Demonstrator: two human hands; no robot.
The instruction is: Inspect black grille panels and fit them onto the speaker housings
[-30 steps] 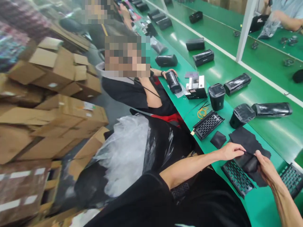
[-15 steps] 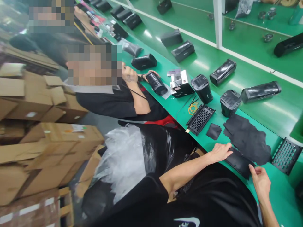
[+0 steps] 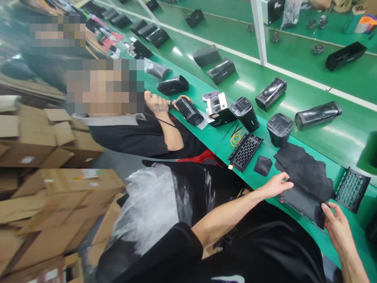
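My left hand (image 3: 278, 185) pinches the left end of a thin black sheet (image 3: 304, 199). At the sheet's right end, my right hand (image 3: 337, 220) grips its edge between thumb and fingers. A thin rim shows under the sheet's near edge; what it belongs to is mostly covered. Just beyond lies a spread pile of black fabric sheets (image 3: 303, 165), partly overlapped by the held one. Left of the pile is a small stack of black squares (image 3: 263, 165). A black slotted panel (image 3: 352, 190) rests to the right of my hands, another slotted panel (image 3: 246, 152) to the left.
Black speaker housings (image 3: 279, 129) stand and lie along the green bench (image 3: 332, 155). Yellow rubber bands (image 3: 236, 138) and a white-and-black box (image 3: 220, 110) are farther left. A co-worker (image 3: 132, 133) sits at my left, holding a black speaker. Cardboard boxes (image 3: 79, 188) fill the far left.
Both hands have shifted right and slightly away from me with the black sheet, which now overlaps the pile's near edge more. The view has turned a little to the right.
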